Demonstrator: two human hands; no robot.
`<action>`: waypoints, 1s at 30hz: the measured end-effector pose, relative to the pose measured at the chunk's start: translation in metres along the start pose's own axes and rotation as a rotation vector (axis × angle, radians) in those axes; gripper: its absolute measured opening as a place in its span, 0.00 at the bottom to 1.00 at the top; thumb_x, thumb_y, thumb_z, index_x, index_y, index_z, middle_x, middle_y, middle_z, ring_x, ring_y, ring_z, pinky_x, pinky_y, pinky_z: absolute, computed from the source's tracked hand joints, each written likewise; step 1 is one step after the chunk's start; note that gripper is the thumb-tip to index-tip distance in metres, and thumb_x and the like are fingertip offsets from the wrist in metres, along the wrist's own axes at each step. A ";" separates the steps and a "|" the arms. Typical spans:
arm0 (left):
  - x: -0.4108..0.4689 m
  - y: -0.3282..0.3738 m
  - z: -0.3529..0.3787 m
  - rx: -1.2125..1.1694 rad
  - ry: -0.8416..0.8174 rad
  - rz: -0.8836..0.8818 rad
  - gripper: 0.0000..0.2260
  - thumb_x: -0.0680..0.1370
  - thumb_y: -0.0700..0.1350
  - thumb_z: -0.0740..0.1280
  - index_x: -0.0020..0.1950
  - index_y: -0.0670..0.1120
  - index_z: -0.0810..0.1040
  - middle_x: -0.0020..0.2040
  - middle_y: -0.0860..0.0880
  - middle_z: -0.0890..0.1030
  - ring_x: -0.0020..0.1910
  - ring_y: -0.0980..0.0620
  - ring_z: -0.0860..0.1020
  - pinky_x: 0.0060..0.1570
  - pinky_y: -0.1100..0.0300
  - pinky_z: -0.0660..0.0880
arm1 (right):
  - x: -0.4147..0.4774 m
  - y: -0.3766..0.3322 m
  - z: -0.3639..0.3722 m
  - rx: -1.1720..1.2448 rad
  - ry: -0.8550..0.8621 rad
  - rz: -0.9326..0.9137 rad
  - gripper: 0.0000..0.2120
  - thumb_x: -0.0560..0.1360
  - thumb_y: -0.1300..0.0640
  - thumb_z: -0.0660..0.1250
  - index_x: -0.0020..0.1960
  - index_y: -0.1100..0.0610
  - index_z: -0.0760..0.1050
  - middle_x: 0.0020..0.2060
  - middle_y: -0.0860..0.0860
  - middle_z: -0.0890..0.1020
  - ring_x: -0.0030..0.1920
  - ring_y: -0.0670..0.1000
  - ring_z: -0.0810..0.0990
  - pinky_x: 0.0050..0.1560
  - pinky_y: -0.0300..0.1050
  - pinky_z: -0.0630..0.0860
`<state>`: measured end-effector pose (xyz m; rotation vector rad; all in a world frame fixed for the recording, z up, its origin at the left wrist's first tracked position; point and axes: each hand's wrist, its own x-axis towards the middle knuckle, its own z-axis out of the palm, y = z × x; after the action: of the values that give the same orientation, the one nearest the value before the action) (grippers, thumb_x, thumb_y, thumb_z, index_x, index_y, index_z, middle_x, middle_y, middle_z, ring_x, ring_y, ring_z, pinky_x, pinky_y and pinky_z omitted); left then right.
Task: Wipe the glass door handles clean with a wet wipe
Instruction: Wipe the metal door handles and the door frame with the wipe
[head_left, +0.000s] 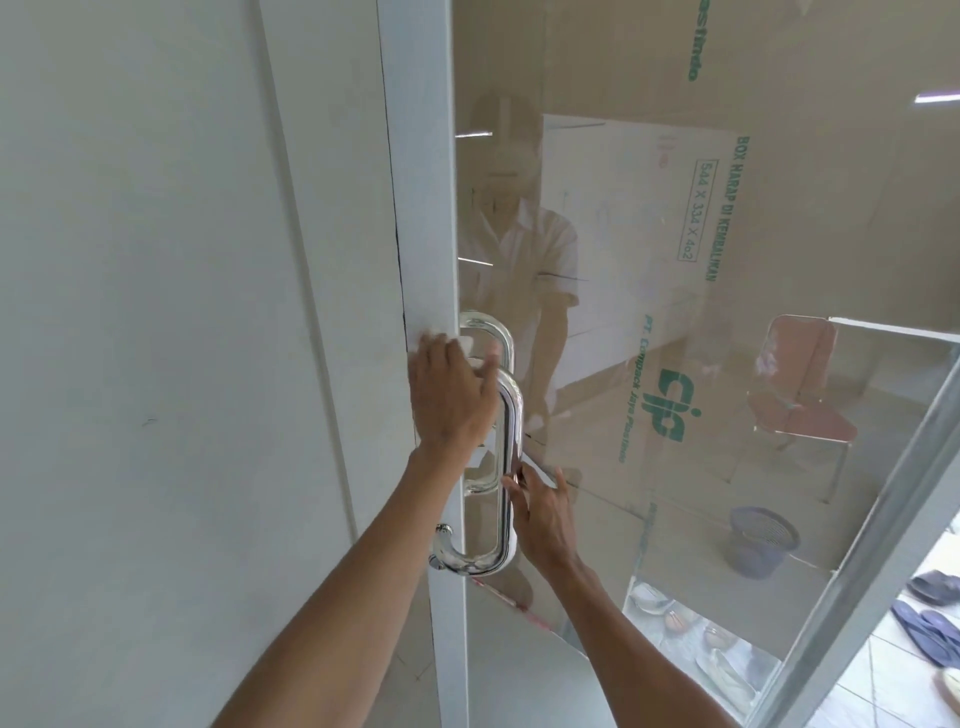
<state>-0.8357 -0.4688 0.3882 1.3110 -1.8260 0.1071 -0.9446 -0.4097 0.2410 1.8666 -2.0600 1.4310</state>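
A glass door (597, 156) with a white frame (421, 208) stands beside a plain white wall (156, 260). A shiny chrome D-shaped handle (506, 431) is fixed upright on the near side of the door, next to the frame. A matching second handle (500, 332) shows through the glass on the far side, sitting a little higher in the view. The left hand (449, 400) is up at the top bend of the near handle, its back to the camera. Its fingers are fairly straight and slightly spread, pointing upward. They press a white wipe (464, 345) against the frame edge and the handle's upper mount, and only a small patch of the wipe shows between the fingers. The thumb lies toward the top curve of the handle. The right hand (543, 519) is lower, on the glass side of the handle. It is spread and holds nothing, with its thumb (511, 486) touching the lower stretch of the upright bar. Flattened cardboard (779, 208) with green printing leans behind the glass. Past it are a red chair (800, 405) and a blue basket (761, 543) on the floor. Dark sandals (930, 623) lie on the tiles at the far right. The glass also carries a faint reflection of a person in a white shirt.
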 end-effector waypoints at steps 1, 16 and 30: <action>-0.002 0.003 0.001 0.053 0.003 0.102 0.29 0.81 0.61 0.48 0.60 0.40 0.77 0.61 0.42 0.78 0.66 0.43 0.71 0.72 0.47 0.60 | 0.002 0.000 0.001 0.002 0.000 -0.001 0.14 0.82 0.51 0.58 0.60 0.57 0.75 0.46 0.50 0.85 0.46 0.53 0.83 0.74 0.55 0.57; 0.013 -0.015 -0.005 0.129 -0.191 0.654 0.35 0.79 0.67 0.44 0.75 0.44 0.65 0.61 0.50 0.79 0.65 0.51 0.73 0.76 0.44 0.49 | 0.056 -0.050 -0.031 0.356 0.325 -0.010 0.26 0.80 0.44 0.52 0.74 0.55 0.62 0.67 0.51 0.75 0.65 0.47 0.74 0.63 0.44 0.71; 0.040 -0.069 -0.023 -0.422 -0.067 0.186 0.15 0.80 0.47 0.57 0.57 0.45 0.82 0.57 0.51 0.83 0.59 0.54 0.79 0.77 0.53 0.49 | 0.066 -0.042 -0.018 0.279 0.496 -0.265 0.13 0.76 0.58 0.71 0.58 0.60 0.80 0.53 0.45 0.81 0.52 0.43 0.81 0.54 0.40 0.79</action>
<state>-0.7699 -0.5167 0.4027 0.8586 -1.8960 -0.2156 -0.9400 -0.4442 0.3132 1.5646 -1.3942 1.9310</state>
